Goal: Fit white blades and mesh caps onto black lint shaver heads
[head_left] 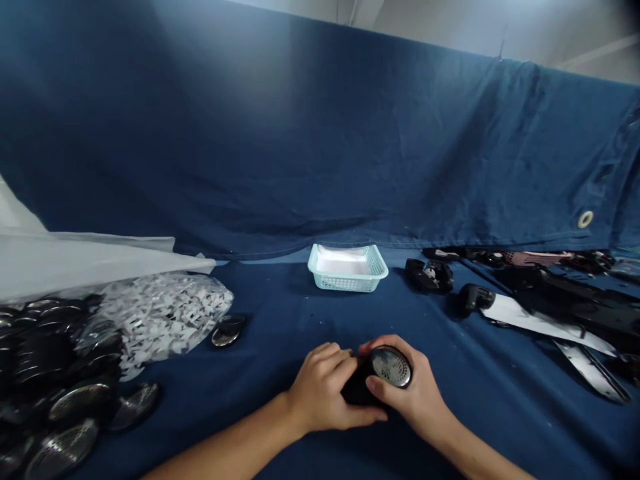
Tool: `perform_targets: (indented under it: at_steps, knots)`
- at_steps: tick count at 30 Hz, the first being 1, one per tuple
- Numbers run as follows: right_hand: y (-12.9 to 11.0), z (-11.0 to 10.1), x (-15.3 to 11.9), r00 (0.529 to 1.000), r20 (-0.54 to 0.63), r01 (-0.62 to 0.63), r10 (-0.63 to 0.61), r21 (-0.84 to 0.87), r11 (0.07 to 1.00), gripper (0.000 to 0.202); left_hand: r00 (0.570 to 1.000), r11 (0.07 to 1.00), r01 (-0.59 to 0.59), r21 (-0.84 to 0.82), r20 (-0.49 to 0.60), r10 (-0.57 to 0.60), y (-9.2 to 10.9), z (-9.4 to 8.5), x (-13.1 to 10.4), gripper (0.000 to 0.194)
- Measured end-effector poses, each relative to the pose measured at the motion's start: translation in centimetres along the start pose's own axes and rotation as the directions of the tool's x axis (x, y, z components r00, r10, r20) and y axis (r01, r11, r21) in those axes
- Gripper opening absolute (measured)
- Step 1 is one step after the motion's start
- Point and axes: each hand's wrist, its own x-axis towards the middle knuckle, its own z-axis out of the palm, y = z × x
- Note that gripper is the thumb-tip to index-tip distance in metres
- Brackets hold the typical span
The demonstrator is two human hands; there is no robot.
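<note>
Both hands are closed around a black handheld device with an oval, perforated metal face (391,366) that points up toward me. My left hand (327,390) wraps the dark body, and most of that body is hidden under the fingers. At the metal-faced end, my right hand (407,393) grips the rim, its thumb lying along the near edge. Left of the hands, a similar small black part with a shiny metal face (227,331) lies on the blue cloth (280,313).
Behind the hands stands a light blue basket (347,283) with a white bottom. A clear bag of small white pieces (170,317) and piled black metal-faced parts (70,400) fill the left. On the right lie an open black housing (429,275) and a white-and-black long piece (540,320).
</note>
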Motion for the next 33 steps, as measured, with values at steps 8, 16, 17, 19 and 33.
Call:
perform_targets:
  at_steps: [8,16,17,19,33]
  knots:
    - [-0.5,0.0,0.2,0.999,0.036,0.012,-0.012,0.003,1.0,0.033,1.0,1.0,-0.008,-0.013,-0.02,0.008,0.2,-0.2,-0.1,0.06]
    - [-0.7,-0.3,0.5,1.0,-0.005,-0.01,0.01,-0.015,1.0,0.033,0.999,1.0,0.016,0.024,0.039,-0.017,0.0,-0.3,0.7,0.059]
    - [-0.6,-0.4,0.6,1.0,-0.008,-0.016,0.016,-0.014,1.0,0.033,0.997,0.999,0.024,0.026,0.066,-0.026,-0.1,-0.3,0.8,0.058]
    - [-0.3,-0.5,0.9,1.0,0.006,-0.029,0.029,0.002,1.0,0.033,0.992,0.998,0.046,0.034,0.116,-0.05,-0.3,-0.2,0.9,0.056]
    - [-0.1,-0.6,1.2,0.997,0.065,0.024,-0.028,0.06,0.998,0.035,0.997,0.998,0.04,-0.039,0.072,-0.038,-0.3,-0.3,0.6,0.06]
